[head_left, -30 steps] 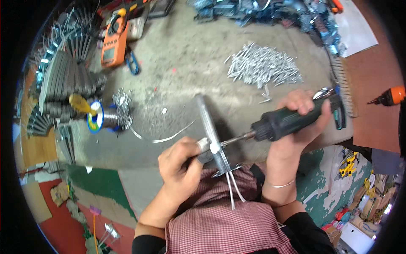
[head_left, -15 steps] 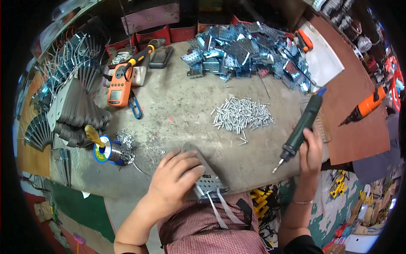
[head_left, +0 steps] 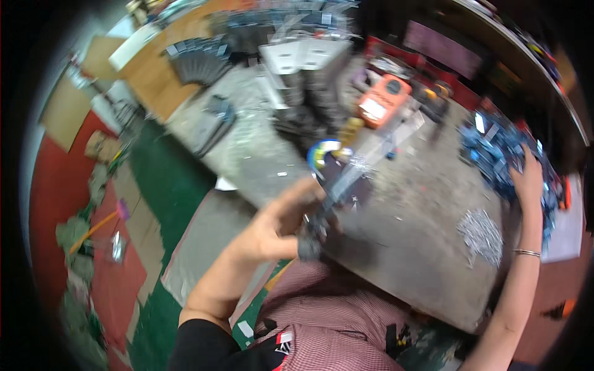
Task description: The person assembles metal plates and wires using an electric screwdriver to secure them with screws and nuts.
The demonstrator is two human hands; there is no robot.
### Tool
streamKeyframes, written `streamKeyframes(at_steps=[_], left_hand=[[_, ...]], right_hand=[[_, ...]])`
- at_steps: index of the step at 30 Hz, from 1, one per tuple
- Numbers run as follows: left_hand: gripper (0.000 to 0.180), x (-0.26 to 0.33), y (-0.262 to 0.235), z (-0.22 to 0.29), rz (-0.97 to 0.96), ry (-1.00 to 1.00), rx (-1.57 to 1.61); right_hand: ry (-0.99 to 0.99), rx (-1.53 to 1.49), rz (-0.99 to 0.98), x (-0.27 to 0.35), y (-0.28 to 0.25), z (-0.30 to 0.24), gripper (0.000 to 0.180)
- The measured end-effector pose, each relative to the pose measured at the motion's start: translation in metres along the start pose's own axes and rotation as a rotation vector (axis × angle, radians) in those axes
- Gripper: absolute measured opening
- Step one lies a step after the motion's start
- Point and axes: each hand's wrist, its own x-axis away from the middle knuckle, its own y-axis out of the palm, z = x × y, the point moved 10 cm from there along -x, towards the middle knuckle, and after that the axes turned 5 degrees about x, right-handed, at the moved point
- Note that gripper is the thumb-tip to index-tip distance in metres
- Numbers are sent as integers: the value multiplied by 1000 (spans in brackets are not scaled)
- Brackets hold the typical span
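The picture is blurred by motion. My left hand (head_left: 288, 222) is closed round the near end of a long flat metal plate (head_left: 374, 157). The plate is tilted up over the bench's edge, its far end pointing to the back right. A dark piece (head_left: 309, 245) sits at its near end, too smeared to make out well. Out at the right, my right hand (head_left: 527, 176) reaches into a pile of bluish perforated metal brackets (head_left: 489, 145). Its fingers touch the pile, but whether they grip a bracket is not clear.
Small silver rivet-like pins (head_left: 481, 237) lie heaped on the bench (head_left: 414, 260). Near the plate are a solder spool (head_left: 320, 154) and an orange meter (head_left: 383, 102). Stacked grey plates (head_left: 303, 93) stand at the back left. An orange-tipped tool (head_left: 564, 308) lies far right.
My view has swung left. My left hand has lifted the plate, which lay at the bench's edge. The right hand has let go of the green electric screwdriver and moved to the bracket pile.
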Motion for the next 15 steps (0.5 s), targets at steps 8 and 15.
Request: streamKeyframes(at_steps=[8,15], left_hand=[[72,58,-203,179,1000,261,-1466],[80,34,-265,154,873,-75,-1699]], right_hand=[[99,-7,26,-18,17,6,56],[94,-939,87,68,-38,46,43]])
